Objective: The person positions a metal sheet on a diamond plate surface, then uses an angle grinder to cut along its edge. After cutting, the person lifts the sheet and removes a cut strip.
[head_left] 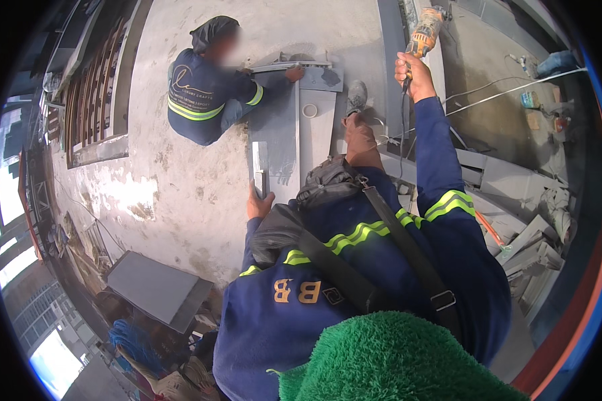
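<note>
My right hand (416, 79) is raised at the upper right, closed around the rear of an orange and grey angle grinder (425, 39). A dark cord hangs from the grinder's end. Lower and to the left, my left hand (259, 202) grips a flat rectangular plastering trowel (259, 157), pale with a grey handle. The trowel lies over the edge of a long grey slab (281, 137) in front of me. On the lighter strip beside it rests a pale ring (310, 111), like a tape roll.
A co-worker (201, 100) crouches at the far left of the slab, one hand on a long straight strip (287, 66) across its far end. Offcut boards (515, 187) pile up at right. A grey panel (150, 284) lies lower left, near blue cord (137, 344).
</note>
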A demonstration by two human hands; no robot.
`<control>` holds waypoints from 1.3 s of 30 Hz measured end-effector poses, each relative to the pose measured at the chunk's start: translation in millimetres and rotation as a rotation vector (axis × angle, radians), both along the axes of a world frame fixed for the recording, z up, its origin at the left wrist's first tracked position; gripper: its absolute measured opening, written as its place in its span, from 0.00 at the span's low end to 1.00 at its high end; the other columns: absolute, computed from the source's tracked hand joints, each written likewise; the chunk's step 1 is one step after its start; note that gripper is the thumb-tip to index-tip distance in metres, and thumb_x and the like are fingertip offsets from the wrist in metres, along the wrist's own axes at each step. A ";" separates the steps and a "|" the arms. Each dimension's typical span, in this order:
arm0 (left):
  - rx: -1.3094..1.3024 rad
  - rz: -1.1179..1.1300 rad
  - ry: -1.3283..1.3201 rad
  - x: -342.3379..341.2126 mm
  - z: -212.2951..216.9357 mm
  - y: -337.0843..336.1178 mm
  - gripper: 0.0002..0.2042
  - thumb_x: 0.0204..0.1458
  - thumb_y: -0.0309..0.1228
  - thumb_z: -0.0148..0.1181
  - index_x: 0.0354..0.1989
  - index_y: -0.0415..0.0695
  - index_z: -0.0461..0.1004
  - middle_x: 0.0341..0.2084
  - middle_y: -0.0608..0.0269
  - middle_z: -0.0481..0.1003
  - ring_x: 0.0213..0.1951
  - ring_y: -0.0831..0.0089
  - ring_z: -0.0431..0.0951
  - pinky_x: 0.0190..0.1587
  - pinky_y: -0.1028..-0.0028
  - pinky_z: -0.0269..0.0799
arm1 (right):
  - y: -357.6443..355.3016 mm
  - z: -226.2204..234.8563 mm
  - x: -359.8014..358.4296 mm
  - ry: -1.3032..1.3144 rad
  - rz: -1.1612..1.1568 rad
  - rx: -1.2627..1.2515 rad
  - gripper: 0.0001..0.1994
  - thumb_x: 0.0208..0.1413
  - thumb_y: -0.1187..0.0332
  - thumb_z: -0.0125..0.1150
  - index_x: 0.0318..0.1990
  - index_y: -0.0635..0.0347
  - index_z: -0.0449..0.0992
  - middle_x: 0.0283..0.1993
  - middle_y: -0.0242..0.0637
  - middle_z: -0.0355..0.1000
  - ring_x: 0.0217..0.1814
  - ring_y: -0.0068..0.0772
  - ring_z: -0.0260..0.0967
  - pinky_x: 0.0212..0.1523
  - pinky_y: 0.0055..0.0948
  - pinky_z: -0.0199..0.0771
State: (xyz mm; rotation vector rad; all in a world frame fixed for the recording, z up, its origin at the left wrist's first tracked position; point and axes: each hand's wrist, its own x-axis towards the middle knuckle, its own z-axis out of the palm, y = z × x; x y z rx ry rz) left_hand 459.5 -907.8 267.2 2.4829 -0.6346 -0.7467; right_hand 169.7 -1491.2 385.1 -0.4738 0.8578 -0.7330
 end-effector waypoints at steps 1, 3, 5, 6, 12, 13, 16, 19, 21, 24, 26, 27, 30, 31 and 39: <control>0.034 -0.005 0.005 6.3 -10.8 -17.8 0.50 0.47 0.43 0.77 0.82 0.45 0.61 0.54 0.28 0.83 0.55 0.35 0.86 0.57 0.48 0.82 | -15.3 -11.8 10.7 0.008 -0.008 -0.006 0.10 0.69 0.71 0.68 0.41 0.52 0.69 0.32 0.26 0.67 0.23 0.16 0.61 0.22 0.21 0.62; 0.015 -0.011 0.009 14.1 -28.1 -50.7 0.51 0.47 0.44 0.77 0.82 0.45 0.61 0.52 0.29 0.84 0.54 0.36 0.86 0.57 0.48 0.82 | -48.6 -37.2 29.3 -0.074 -0.038 0.031 0.10 0.69 0.71 0.68 0.41 0.52 0.69 0.32 0.26 0.68 0.24 0.16 0.61 0.22 0.21 0.62; 0.052 -0.006 0.024 24.0 -36.8 -91.1 0.52 0.47 0.45 0.77 0.82 0.45 0.61 0.52 0.29 0.84 0.54 0.36 0.87 0.56 0.48 0.83 | -86.4 -62.6 41.2 -0.103 -0.073 0.080 0.10 0.68 0.71 0.69 0.41 0.51 0.69 0.32 0.26 0.68 0.24 0.17 0.63 0.22 0.22 0.63; 0.084 0.003 0.038 25.6 -37.1 -114.3 0.51 0.47 0.46 0.77 0.82 0.45 0.61 0.52 0.30 0.84 0.53 0.36 0.87 0.56 0.48 0.83 | -106.3 -74.9 43.0 -0.088 -0.084 0.103 0.10 0.68 0.71 0.69 0.42 0.50 0.70 0.32 0.26 0.69 0.24 0.18 0.64 0.22 0.23 0.64; 0.217 -0.044 0.131 48.2 -5.4 -293.8 0.49 0.48 0.44 0.74 0.81 0.45 0.62 0.52 0.31 0.84 0.53 0.37 0.87 0.56 0.49 0.82 | -211.1 -127.2 16.8 0.199 -0.044 0.298 0.10 0.65 0.71 0.71 0.42 0.51 0.72 0.31 0.27 0.72 0.23 0.18 0.66 0.21 0.22 0.65; 0.211 -0.050 0.135 52.6 1.3 -324.0 0.49 0.48 0.44 0.75 0.81 0.45 0.62 0.52 0.31 0.84 0.53 0.38 0.87 0.56 0.49 0.82 | -221.5 -130.9 10.2 0.256 -0.012 0.310 0.10 0.64 0.70 0.72 0.40 0.52 0.72 0.30 0.27 0.72 0.22 0.17 0.67 0.20 0.22 0.64; 0.111 -0.089 0.135 70.4 22.8 -410.1 0.48 0.48 0.43 0.75 0.81 0.45 0.62 0.52 0.32 0.84 0.54 0.38 0.87 0.57 0.49 0.81 | -240.8 -131.7 -9.9 0.439 0.073 0.287 0.10 0.63 0.69 0.72 0.38 0.54 0.73 0.28 0.27 0.72 0.21 0.17 0.67 0.19 0.22 0.63; -0.049 -0.178 0.079 105.3 38.4 -501.0 0.47 0.49 0.40 0.76 0.80 0.44 0.63 0.53 0.34 0.84 0.55 0.40 0.87 0.58 0.51 0.80 | -243.8 -131.3 -22.2 0.524 0.101 0.308 0.08 0.62 0.69 0.71 0.36 0.55 0.75 0.26 0.28 0.72 0.20 0.18 0.67 0.17 0.23 0.62; -0.120 -0.215 0.122 130.7 46.3 -559.6 0.46 0.50 0.38 0.77 0.80 0.45 0.64 0.55 0.34 0.83 0.57 0.43 0.86 0.59 0.53 0.80 | -239.3 -136.8 -26.9 0.529 0.067 0.386 0.07 0.62 0.69 0.70 0.36 0.56 0.76 0.26 0.28 0.71 0.18 0.19 0.65 0.16 0.25 0.60; -0.091 -0.336 0.092 179.1 47.6 -664.0 0.47 0.50 0.39 0.78 0.80 0.41 0.63 0.58 0.36 0.83 0.61 0.45 0.85 0.62 0.54 0.78 | -225.8 -152.4 -28.2 0.488 0.032 0.426 0.07 0.60 0.68 0.70 0.36 0.59 0.77 0.24 0.29 0.71 0.16 0.22 0.64 0.16 0.29 0.60; -0.122 -0.486 0.055 212.3 42.3 -740.8 0.48 0.49 0.39 0.79 0.80 0.37 0.63 0.60 0.34 0.81 0.60 0.45 0.84 0.63 0.53 0.78 | -213.6 -165.0 -24.4 0.518 -0.029 0.425 0.08 0.59 0.68 0.71 0.36 0.62 0.78 0.23 0.31 0.71 0.15 0.24 0.65 0.16 0.31 0.61; -0.119 -0.523 0.097 227.0 36.3 -782.7 0.49 0.49 0.38 0.79 0.80 0.37 0.63 0.60 0.35 0.81 0.60 0.44 0.84 0.63 0.53 0.78 | -204.4 -171.2 -17.9 0.572 -0.069 0.437 0.09 0.58 0.68 0.71 0.36 0.64 0.78 0.22 0.32 0.72 0.15 0.25 0.65 0.16 0.32 0.61; 0.015 -0.612 0.173 269.0 24.9 -901.7 0.49 0.48 0.36 0.78 0.81 0.37 0.62 0.60 0.37 0.80 0.61 0.45 0.83 0.64 0.53 0.77 | -171.1 -181.8 22.1 0.699 -0.254 0.488 0.10 0.55 0.69 0.71 0.38 0.67 0.79 0.22 0.36 0.73 0.15 0.29 0.68 0.16 0.34 0.63; -0.012 -0.711 0.185 277.0 15.8 -955.1 0.50 0.48 0.36 0.78 0.81 0.36 0.61 0.63 0.36 0.78 0.62 0.45 0.81 0.65 0.52 0.76 | -163.6 -184.5 45.6 0.731 -0.321 0.510 0.10 0.54 0.70 0.71 0.39 0.68 0.79 0.22 0.37 0.73 0.15 0.30 0.69 0.16 0.35 0.63; 0.068 -1.384 0.079 324.2 49.2 -1232.4 0.50 0.49 0.30 0.78 0.83 0.39 0.58 0.72 0.42 0.72 0.70 0.44 0.75 0.71 0.53 0.74 | -102.0 -149.4 220.0 1.148 -0.441 0.780 0.18 0.56 0.66 0.67 0.51 0.67 0.81 0.46 0.59 0.85 0.49 0.58 0.86 0.50 0.51 0.84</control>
